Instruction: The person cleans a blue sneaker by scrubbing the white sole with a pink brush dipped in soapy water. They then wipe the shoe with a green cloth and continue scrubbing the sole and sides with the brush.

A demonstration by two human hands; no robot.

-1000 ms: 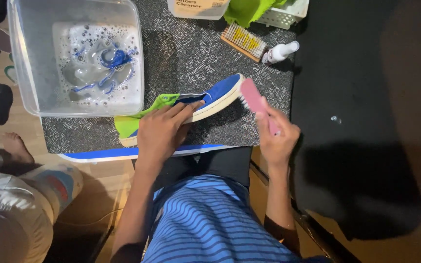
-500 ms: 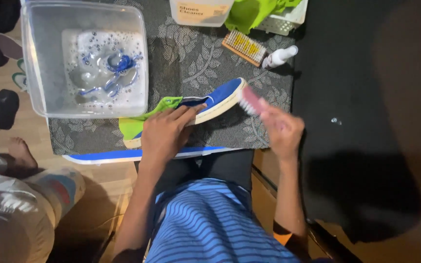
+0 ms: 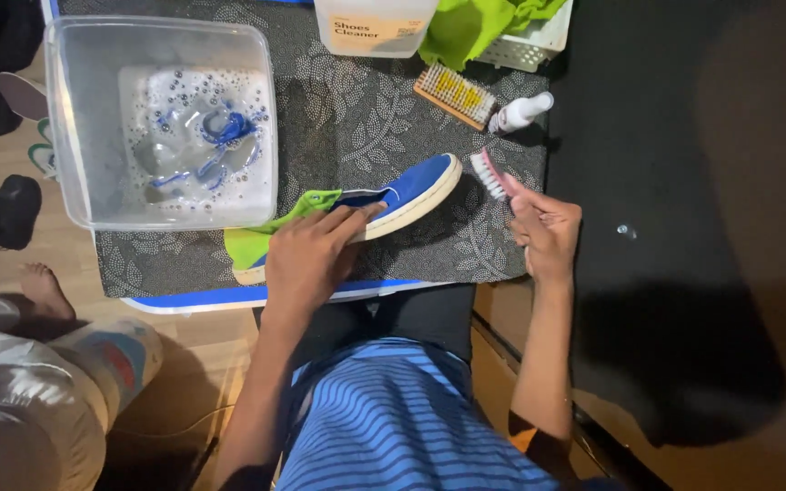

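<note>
A blue shoe (image 3: 411, 191) with a pale sole lies on its side on a grey leaf-patterned mat (image 3: 347, 118). A green cloth (image 3: 261, 238) sits under and inside its heel end. My left hand (image 3: 311, 259) presses down on the shoe's opening and holds it steady. My right hand (image 3: 543, 227) grips a pink brush (image 3: 491, 175) with white bristles, just right of the shoe's toe and a little apart from it.
A clear plastic tub (image 3: 75, 118) of soapy water with blue laces stands at the left. A wooden brush (image 3: 455, 95), a small white bottle (image 3: 520, 112), a white cleaner jug (image 3: 375, 25) and a basket with green cloth (image 3: 520, 41) lie at the back. Another person's leg (image 3: 38, 400) is at the lower left.
The pink brush has lifted off the shoe's sole and moved right, past the toe. My left hand stays on the shoe. The camera has come closer.
</note>
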